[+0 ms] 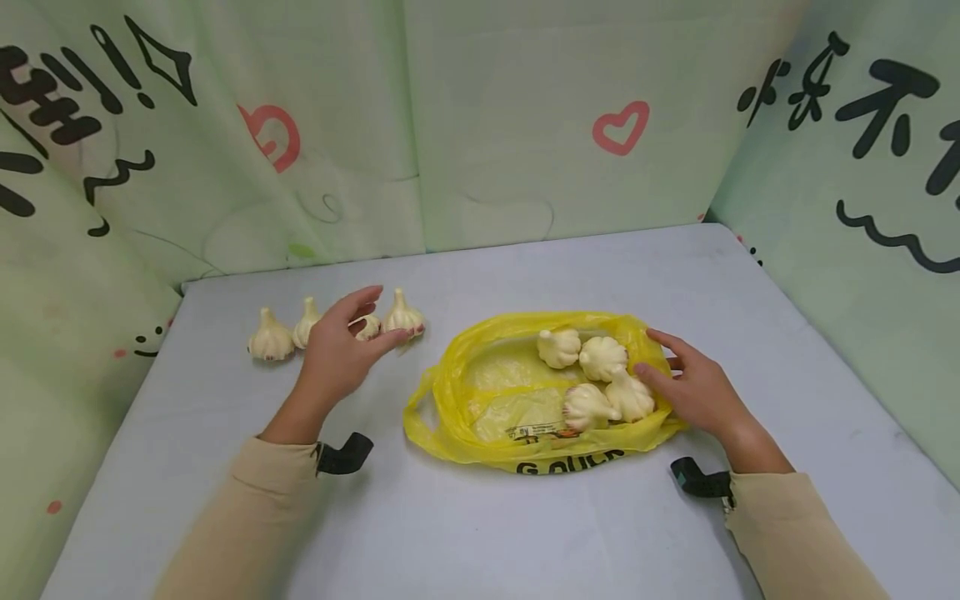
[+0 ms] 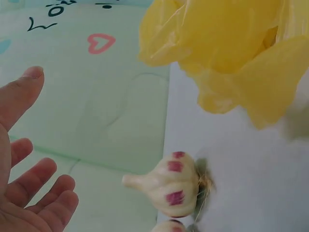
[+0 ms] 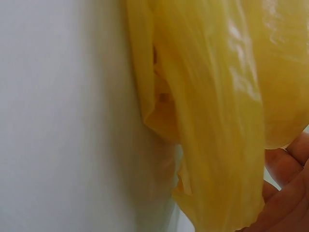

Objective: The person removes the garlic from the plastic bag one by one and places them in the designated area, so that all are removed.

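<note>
A yellow plastic bag (image 1: 487, 450) lies spread with its mouth up on the table. Several garlic bulbs (image 1: 558, 347) sit inside it, toward its right side. My right hand (image 1: 697, 387) holds the bag's right rim, thumb on the inner side and fingers outside; in the right wrist view the yellow plastic (image 3: 217, 121) partly covers the fingers. At the back left, more garlic bulbs (image 1: 271, 336) stand in a row. My left hand (image 1: 337, 354) hovers in front of this row, thumb and fingers spread, nothing held. It hides part of one bulb, near the rightmost garlic bulb (image 2: 174, 186).
The white-covered table (image 1: 480, 533) ends at the back against a pale green curtain (image 1: 495, 125) with printed hearts and writing. Black wrist cameras (image 1: 345, 454) stick out from both sleeves. The bag's handle loop (image 1: 420, 417) lies toward the left.
</note>
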